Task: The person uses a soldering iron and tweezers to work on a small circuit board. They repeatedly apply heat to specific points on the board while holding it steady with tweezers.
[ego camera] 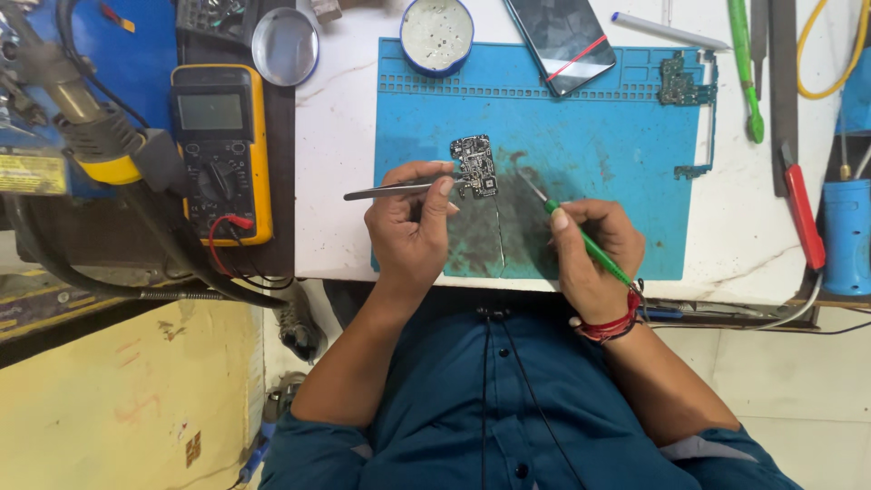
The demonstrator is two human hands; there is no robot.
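L hand (410, 220) pinches tweezers (399, 190) w/ tips on board (475, 166) at mat (617, 154) centre, R hand (594, 247) closed round green driver (581, 238) — I'd keep board pinned flat, tip steady, light pressure, wrists braced on worktop (345, 136).

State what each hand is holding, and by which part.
The left hand grips metal tweezers near their middle, tips at the small circuit board. The right hand holds a green-handled tool along its handle, pen-style.
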